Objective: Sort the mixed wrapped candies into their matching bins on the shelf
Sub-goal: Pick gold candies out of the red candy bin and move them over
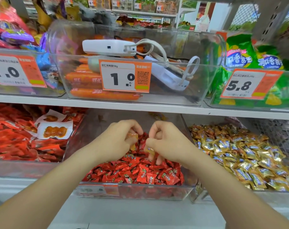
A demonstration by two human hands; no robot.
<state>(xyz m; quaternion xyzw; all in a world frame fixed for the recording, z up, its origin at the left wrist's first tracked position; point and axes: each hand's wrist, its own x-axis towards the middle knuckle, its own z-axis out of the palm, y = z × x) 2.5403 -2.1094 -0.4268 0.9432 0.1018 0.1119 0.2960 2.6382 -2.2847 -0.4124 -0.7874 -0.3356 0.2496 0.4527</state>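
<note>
The step in hand looks like picking strays out of the red-candy bin (137, 191) on the lower shelf. The left hand (119, 139) holds a gold-wrapped candy (132, 136) in a curled grip. The right hand (167, 142) pinches a second gold piece (149, 149) just above the red candies (140, 174). Next, both likely need carrying right to the gold pile (239, 156). The wrappers look small, glossy and crinkled.

White lower shelf (140, 210), clear bin (134, 192), flanking bins either side
</note>
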